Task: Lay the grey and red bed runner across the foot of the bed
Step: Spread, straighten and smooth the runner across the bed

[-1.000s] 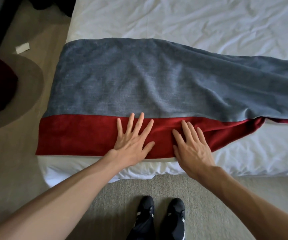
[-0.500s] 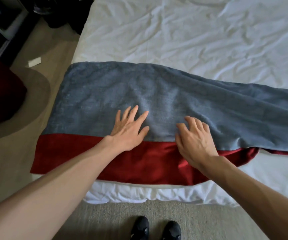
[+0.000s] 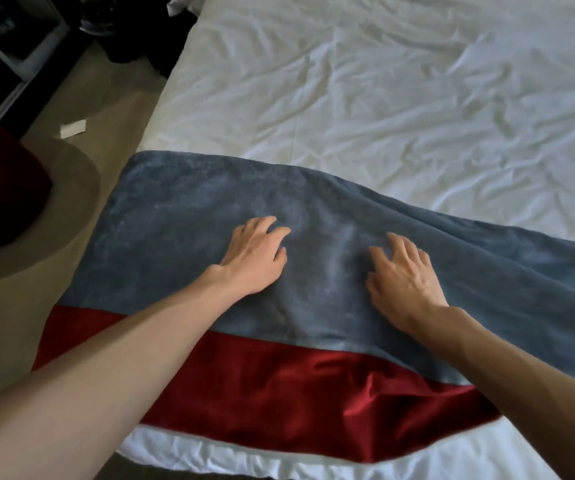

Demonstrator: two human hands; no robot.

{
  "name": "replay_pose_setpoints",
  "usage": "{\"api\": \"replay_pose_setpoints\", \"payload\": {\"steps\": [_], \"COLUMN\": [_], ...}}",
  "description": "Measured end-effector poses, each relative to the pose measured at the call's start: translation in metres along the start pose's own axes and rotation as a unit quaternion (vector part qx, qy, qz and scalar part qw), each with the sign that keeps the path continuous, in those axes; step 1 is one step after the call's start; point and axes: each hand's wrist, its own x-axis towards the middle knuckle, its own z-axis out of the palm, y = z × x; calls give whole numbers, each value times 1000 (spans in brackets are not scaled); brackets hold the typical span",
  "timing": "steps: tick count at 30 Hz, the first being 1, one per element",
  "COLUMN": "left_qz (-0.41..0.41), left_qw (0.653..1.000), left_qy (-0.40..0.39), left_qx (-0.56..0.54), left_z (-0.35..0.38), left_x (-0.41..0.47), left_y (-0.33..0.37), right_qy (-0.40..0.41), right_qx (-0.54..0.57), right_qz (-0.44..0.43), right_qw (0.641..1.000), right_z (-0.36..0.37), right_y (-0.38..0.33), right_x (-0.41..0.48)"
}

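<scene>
**Two flat hands smoothing the runner at the bed's foot**

Two things fill the view: the bed [image 3: 383,98] with its creased white sheet, stretching away beyond the fingertips, and the grey and red bed runner [image 3: 182,216] lying across its foot, under and around both hands. The grey panel spreads out from beneath the fingers to either side; the red band [image 3: 279,393] lies behind the wrists, toward the person, close to the mattress edge.

Left of the fingers the runner sits fairly flat and reaches the bed's corner. Right of them it narrows and bunches into long folds, and the red band there is rucked and tapers off, so that end looks unfinished.

The left hand [image 3: 255,258] rests palm down on the grey cloth, fingers loosely curled and grasping nothing. The right hand [image 3: 403,275] does the same just beside it, fingertips pressing the pile, nothing held. A faint ridge runs between them.

To do this step well, I judge the palms should sweep outward with even pressure, mostly rightward, pushing the folds out and squaring the red edge with the mattress edge.
</scene>
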Motion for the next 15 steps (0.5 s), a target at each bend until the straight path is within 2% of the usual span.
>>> {"api": "replay_pose_setpoints", "payload": {"steps": [6, 11, 15], "left_qz": [11, -2, 18], "left_qw": [998, 999, 998], "left_qy": [23, 47, 64], "left_qx": [-65, -20, -10], "left_z": [-7, -15, -14], "left_x": [37, 74, 100], "left_y": [-20, -36, -32], "right_qy": [9, 63, 46], "right_qx": [48, 154, 182], "right_qz": [14, 96, 135], "right_qw": [999, 981, 973], "right_z": [-3, -8, -9], "right_y": [8, 24, 47], "right_x": [59, 104, 133]}}
